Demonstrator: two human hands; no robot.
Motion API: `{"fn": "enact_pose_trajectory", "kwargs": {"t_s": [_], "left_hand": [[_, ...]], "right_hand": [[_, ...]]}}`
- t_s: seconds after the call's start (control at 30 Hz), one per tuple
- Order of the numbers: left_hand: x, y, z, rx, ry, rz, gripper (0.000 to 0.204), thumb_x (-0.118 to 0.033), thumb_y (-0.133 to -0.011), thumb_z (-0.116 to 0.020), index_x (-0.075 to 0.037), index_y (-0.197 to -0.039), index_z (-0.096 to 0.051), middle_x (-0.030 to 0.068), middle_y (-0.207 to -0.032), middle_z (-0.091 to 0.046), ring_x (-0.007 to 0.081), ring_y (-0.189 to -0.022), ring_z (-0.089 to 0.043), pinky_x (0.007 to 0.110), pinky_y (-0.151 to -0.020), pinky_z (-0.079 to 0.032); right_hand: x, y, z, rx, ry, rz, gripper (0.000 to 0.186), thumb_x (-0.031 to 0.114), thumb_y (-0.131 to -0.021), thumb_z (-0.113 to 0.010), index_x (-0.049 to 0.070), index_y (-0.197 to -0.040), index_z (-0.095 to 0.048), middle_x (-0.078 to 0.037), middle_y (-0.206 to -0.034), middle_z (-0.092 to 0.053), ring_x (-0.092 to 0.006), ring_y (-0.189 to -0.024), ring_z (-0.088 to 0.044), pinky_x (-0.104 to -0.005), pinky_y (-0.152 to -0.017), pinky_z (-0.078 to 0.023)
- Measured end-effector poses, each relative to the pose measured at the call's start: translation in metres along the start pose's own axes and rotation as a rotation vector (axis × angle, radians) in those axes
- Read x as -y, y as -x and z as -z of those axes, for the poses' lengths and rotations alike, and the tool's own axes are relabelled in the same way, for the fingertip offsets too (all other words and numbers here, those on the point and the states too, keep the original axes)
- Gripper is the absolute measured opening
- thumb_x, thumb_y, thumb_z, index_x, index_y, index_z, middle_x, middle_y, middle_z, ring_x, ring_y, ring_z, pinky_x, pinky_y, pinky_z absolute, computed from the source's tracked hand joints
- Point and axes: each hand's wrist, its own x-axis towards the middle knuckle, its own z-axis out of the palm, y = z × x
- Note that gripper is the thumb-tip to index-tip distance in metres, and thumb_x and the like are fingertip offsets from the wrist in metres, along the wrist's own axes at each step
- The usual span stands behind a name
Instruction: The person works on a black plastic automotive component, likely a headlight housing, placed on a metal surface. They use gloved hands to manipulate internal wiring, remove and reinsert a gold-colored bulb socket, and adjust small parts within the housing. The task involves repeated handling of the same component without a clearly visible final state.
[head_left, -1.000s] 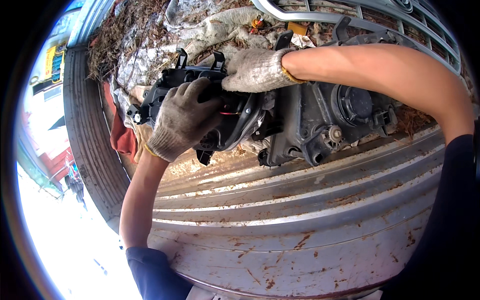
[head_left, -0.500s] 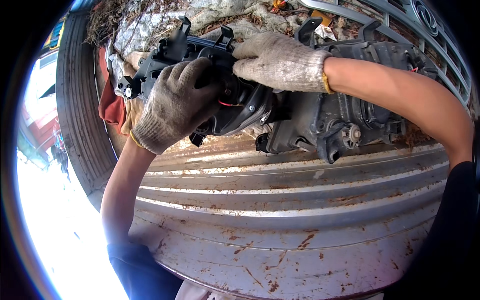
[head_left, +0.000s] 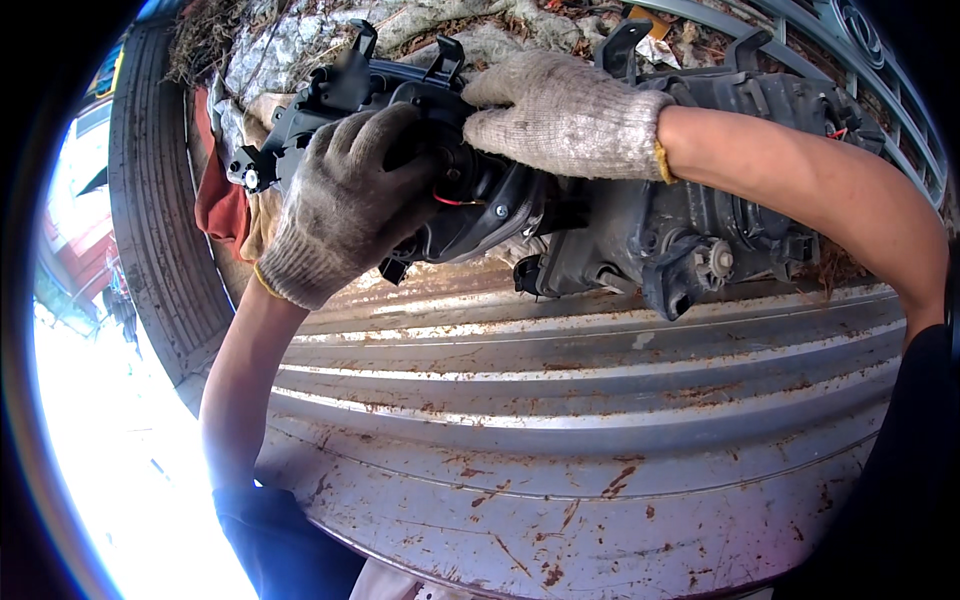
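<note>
A black plastic car headlamp housing [head_left: 470,225] with brackets and a short red wire lies upper centre, back side up. My left hand [head_left: 350,195], in a dirty knit glove, grips its back with curled fingers; the fingertips sit in shadow at a round recess. My right hand [head_left: 560,115], in a matching glove, holds the housing's upper right, with its fingertips bent against it near the recess. A second, dustier black lamp housing [head_left: 700,235] lies just to the right, partly under my right forearm.
Ridged metal bed floor [head_left: 590,420] with rust marks fills the foreground. A dark metal side wall [head_left: 160,210] bounds the left. Red cloth [head_left: 220,215], crumpled sheeting [head_left: 280,60] and dry debris lie behind the lamps. A silver grille [head_left: 875,80] leans at upper right.
The view has shifted, so the housings sit higher in the picture than a second ago. My right fingers have loosened and slid slightly to the right; my left hand stays on the same housing.
</note>
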Motion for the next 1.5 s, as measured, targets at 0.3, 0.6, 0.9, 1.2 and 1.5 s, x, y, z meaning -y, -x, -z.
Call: {"fn": "enact_pose_trajectory", "kwargs": {"t_s": [0.3,0.6,0.9,1.2,1.5], "left_hand": [[0.009,-0.004,0.001,0.037,-0.059,-0.083,0.030,-0.038,-0.080,-0.080,-0.025,-0.107,-0.076,0.0109,-0.133,-0.056,0.0308,-0.122,-0.057,0.047,-0.101,-0.047],[0.011,-0.012,0.006,0.039,-0.003,-0.083,0.024,-0.030,-0.080,-0.079,-0.025,-0.104,-0.077,0.0102,-0.133,-0.057,0.0324,-0.123,-0.055,0.047,-0.102,-0.045],[0.002,-0.017,0.003,0.033,0.128,-0.005,0.024,-0.018,-0.076,-0.078,-0.015,-0.100,-0.078,0.0123,-0.130,-0.058,0.0333,-0.122,-0.056,0.047,-0.103,-0.045],[-0.005,-0.027,0.003,0.047,0.176,0.096,0.017,-0.012,-0.075,-0.077,-0.009,-0.092,-0.076,0.0111,-0.125,-0.061,0.0332,-0.119,-0.056,0.045,-0.102,-0.046],[-0.002,-0.023,0.007,0.037,0.245,0.075,0.019,-0.004,-0.078,-0.071,-0.008,-0.097,-0.074,0.0125,-0.126,-0.061,0.0340,-0.117,-0.059,0.045,-0.099,-0.049]], "right_hand": [[0.001,0.001,0.000,0.011,0.008,-0.012,0.051,0.033,-0.095,-0.064,-0.004,-0.128,-0.065,-0.022,-0.117,-0.068,-0.0305,-0.109,-0.067,-0.0396,-0.097,-0.051],[-0.003,-0.002,-0.003,-0.030,0.079,0.014,0.052,0.036,-0.095,-0.062,-0.005,-0.127,-0.065,-0.022,-0.119,-0.067,-0.0325,-0.112,-0.066,-0.0406,-0.100,-0.050],[-0.002,0.000,-0.001,-0.022,0.050,0.020,0.051,0.035,-0.094,-0.063,-0.004,-0.127,-0.066,-0.022,-0.117,-0.068,-0.0323,-0.109,-0.067,-0.0408,-0.098,-0.051],[-0.007,-0.002,-0.007,-0.055,0.053,0.022,0.050,0.035,-0.094,-0.063,-0.003,-0.126,-0.066,-0.022,-0.114,-0.068,-0.0317,-0.106,-0.068,-0.0422,-0.095,-0.052],[-0.003,0.000,-0.002,-0.002,0.016,-0.008,0.049,0.034,-0.094,-0.061,-0.003,-0.126,-0.066,-0.023,-0.114,-0.068,-0.0326,-0.107,-0.067,-0.0423,-0.097,-0.052]]}}
